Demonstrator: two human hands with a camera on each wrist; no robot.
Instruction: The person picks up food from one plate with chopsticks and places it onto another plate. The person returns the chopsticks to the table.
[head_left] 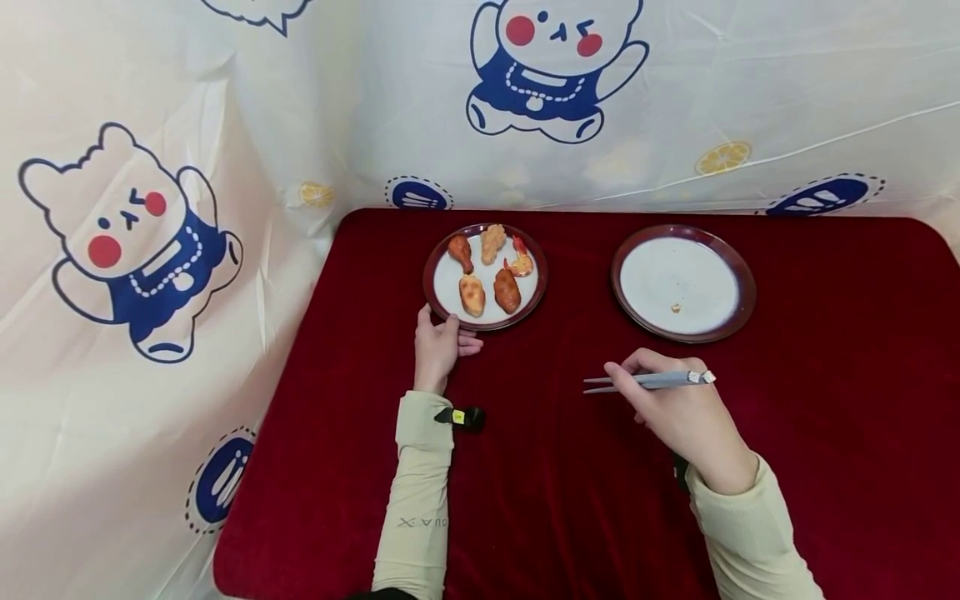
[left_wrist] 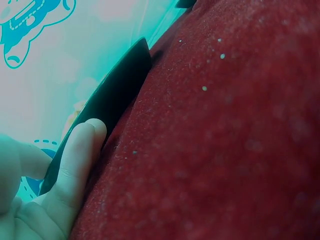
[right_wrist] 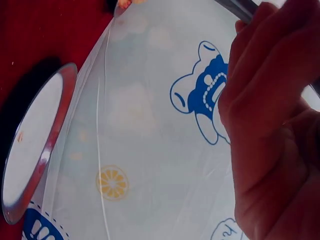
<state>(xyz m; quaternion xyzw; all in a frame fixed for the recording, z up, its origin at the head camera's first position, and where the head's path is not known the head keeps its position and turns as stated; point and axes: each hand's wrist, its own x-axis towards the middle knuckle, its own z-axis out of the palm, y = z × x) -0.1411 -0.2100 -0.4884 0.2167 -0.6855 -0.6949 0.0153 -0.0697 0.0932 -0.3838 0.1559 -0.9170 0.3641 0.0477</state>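
Note:
At the near edge of the left plate [head_left: 486, 322], my left hand [head_left: 438, 350] pinches the brown rim, thumb on one side and fingers beneath; in the left wrist view, fingers [left_wrist: 80, 150] lie along the plate's dark underside [left_wrist: 117, 82]. That plate bears a drumstick [head_left: 461, 252], a breaded fried piece [head_left: 492, 243], a shrimp [head_left: 521, 258], a pale golden piece [head_left: 472, 295] and a browned chicken piece [head_left: 507, 290]. My right hand [head_left: 678, 408] grips a pair of grey chopsticks [head_left: 652, 380], tips slightly apart and pointing left, with nothing between them.
A second brown-rimmed plate [head_left: 675, 275] stands at the back right, with a small crumb [head_left: 676, 308] on it. Dark red cloth [head_left: 555, 467] covers the table. A printed white curtain [head_left: 375, 100] hangs behind and along the left side.

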